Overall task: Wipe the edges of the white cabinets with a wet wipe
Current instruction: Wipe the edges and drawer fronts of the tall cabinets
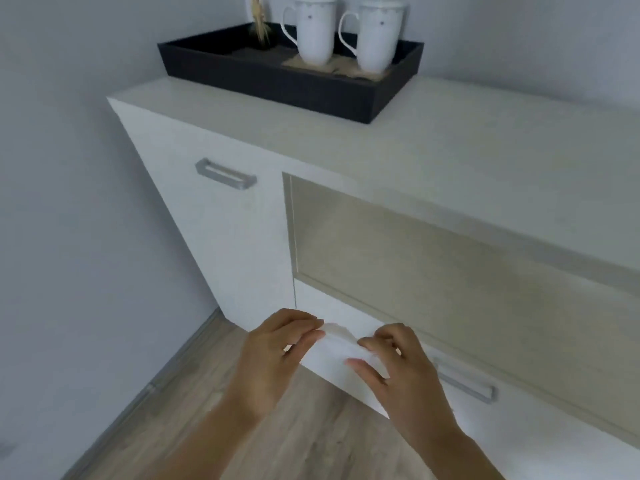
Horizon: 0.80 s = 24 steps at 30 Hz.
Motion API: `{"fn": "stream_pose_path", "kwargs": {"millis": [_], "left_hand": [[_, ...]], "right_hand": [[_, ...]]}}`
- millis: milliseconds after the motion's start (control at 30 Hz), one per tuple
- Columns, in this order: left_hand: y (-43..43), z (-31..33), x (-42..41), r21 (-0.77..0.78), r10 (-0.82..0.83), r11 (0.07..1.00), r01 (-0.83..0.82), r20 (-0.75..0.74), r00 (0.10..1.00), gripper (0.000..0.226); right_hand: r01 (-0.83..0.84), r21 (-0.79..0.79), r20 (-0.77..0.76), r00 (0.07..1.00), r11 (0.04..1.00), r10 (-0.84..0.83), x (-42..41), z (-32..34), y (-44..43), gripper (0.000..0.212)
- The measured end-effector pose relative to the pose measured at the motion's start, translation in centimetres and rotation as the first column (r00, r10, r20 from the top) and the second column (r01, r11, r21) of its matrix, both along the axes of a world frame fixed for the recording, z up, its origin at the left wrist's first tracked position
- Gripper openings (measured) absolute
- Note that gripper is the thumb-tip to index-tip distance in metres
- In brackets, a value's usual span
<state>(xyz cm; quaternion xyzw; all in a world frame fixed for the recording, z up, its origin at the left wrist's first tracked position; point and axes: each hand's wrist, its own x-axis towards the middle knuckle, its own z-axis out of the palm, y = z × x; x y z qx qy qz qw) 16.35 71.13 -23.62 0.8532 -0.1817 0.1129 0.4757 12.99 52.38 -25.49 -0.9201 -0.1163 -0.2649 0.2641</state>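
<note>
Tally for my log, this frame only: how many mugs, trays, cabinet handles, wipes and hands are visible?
white mugs: 2
black tray: 1
metal handles: 2
wet wipe, pinched by both hands: 1
hands, left hand and right hand: 2
Total: 8

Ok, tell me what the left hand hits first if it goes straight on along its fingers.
Holding the wet wipe, the left hand would probably meet the white cabinet front behind it, below the open niche; depth is hard to judge.
</note>
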Motion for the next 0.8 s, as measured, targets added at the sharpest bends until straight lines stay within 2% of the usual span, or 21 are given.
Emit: {"fn": "stream_pose_path", "kwargs": {"millis": [167, 267, 367, 500, 600, 700, 800], "left_hand": [[5.8, 8.0, 4.1, 0.019, 0.088, 0.996, -0.092, 0.138, 0.987, 0.030], [8.6, 11.5, 7.2, 0.062, 0.135, 0.985, -0.159, 0.281, 0.950, 0.026], [10.7, 13.2, 11.0, 0.116, 0.156, 0.971, -0.207, 0.344, 0.926, 0.023], [12.7, 13.6, 16.4, 0.236, 0.107, 0.954, -0.184, 0.303, 0.947, 0.027], [14.1, 12.3, 19.4, 0.309, 0.080, 0.943, -0.127, 0.161, 0.984, 0.040], [15.2, 10.7, 21.4, 0.424, 0.031, 0.900, -0.098, 0.162, 0.986, 0.063], [15.6, 10.2, 22.6, 0.421, -0.038, 0.906, -0.048, 0.192, 0.981, 0.061]], "right_hand": [[-0.036, -0.041, 0.110, 0.993, 0.999, 0.040, 5.1, 7.7, 6.3, 0.049], [-0.036, -0.006, 0.194, 0.980, 0.999, 0.037, 8.7, 11.3, 9.2, 0.045], [-0.003, 0.034, 0.218, 0.976, 0.999, -0.004, 12.8, 13.9, 11.8, 0.037], [0.014, 0.041, 0.166, 0.986, 0.999, -0.021, 17.7, 14.4, 14.6, 0.033], [0.013, 0.000, 0.163, 0.987, 1.000, -0.013, 20.4, 13.3, 16.2, 0.031], [0.083, -0.121, 0.211, 0.976, 0.989, -0.056, 21.5, 12.0, 17.7, 0.031], [0.143, -0.147, 0.185, 0.976, 0.979, -0.115, 21.6, 10.9, 18.7, 0.028]]}}
